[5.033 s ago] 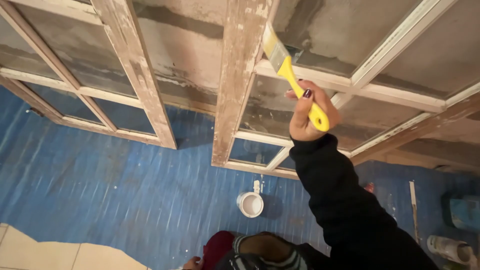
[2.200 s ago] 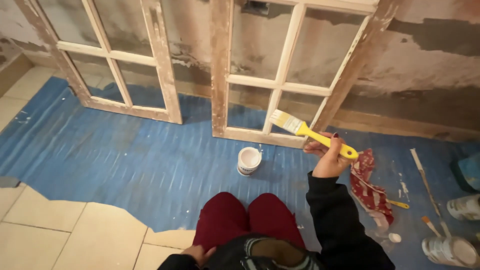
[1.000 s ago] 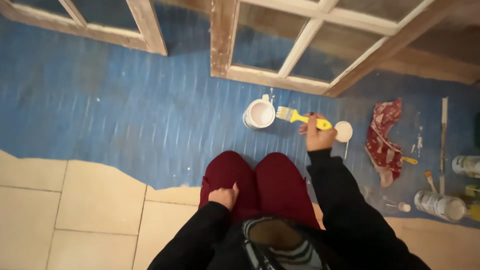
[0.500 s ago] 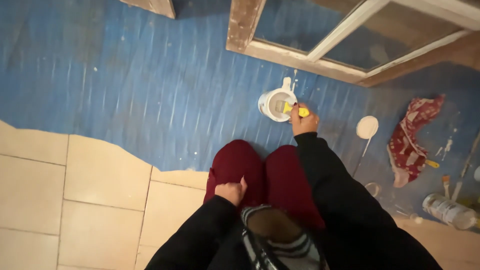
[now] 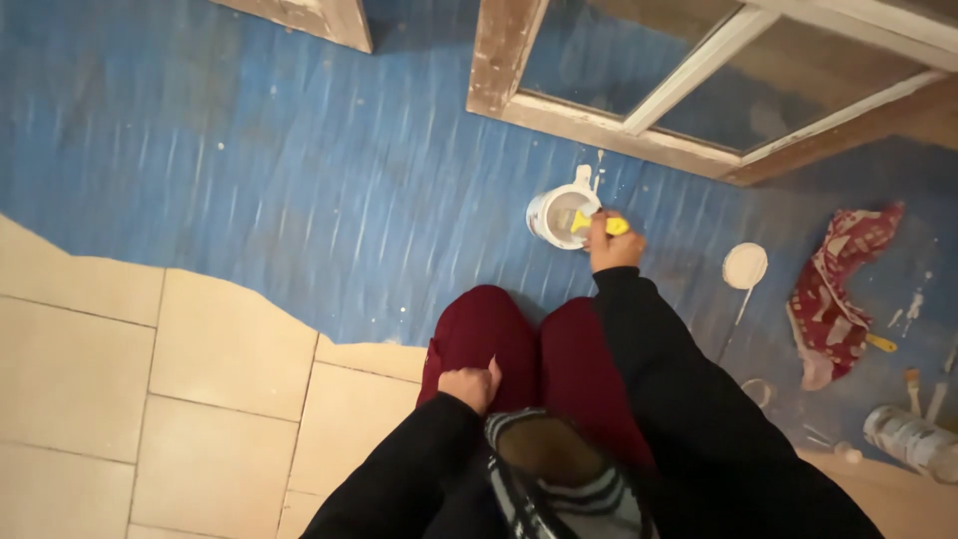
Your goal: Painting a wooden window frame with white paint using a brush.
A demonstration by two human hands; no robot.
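My right hand (image 5: pixel 611 246) grips the yellow handle of a paintbrush (image 5: pixel 595 224), whose bristles are down inside a small white paint can (image 5: pixel 555 213) on the blue floor sheet (image 5: pixel 299 200). My left hand (image 5: pixel 471 385) rests closed on my left knee, on dark red trousers (image 5: pixel 519 349); nothing shows in it. Just beyond the can stands the bottom rail of a worn wooden window frame (image 5: pixel 599 120) with white glazing bars.
A round white can lid (image 5: pixel 744 266) lies right of the can. A red patterned rag (image 5: pixel 836 295), small brushes (image 5: pixel 912 387) and a lying tin (image 5: pixel 910 437) sit at the right. Beige floor tiles (image 5: pixel 150 379) are at the lower left. A second frame's corner (image 5: pixel 319 18) is at the top.
My right hand brought the brush down from the window frame to the paint can and dipped it in. The view tilted down to the floor, and my left hand settled on my knee.
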